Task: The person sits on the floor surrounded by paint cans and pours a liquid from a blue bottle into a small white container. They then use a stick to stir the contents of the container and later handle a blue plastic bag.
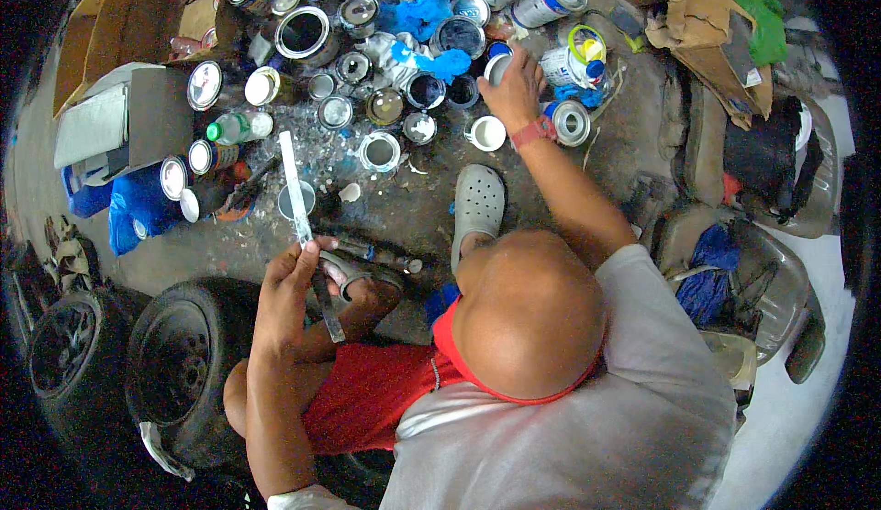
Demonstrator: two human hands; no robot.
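Note:
My left hand [292, 281] is closed around a long, flat, pale strip [292, 175] like a ruler or mixing stick. Its upper end points away from me, and the lower end sticks out below my fist. Across the floor, my right hand [517, 95] reaches out and grips a small can [498, 68] with blue on its side; thumb and fingers lie on either side of it. Just below that hand stands a white-filled cup [486, 133]. An open can with grey contents [379, 151] sits left of it. Near the strip is a round grey-topped container [296, 200].
Many paint cans crowd the far floor, with blue gloves [422, 10] among them. A cardboard box [119, 28] stands far left, and torn cardboard [702, 33] far right. Tyres [188, 363] lie near left; a grey plastic chair [766, 271] is at right. A clear green-capped bottle [234, 127] lies sideways.

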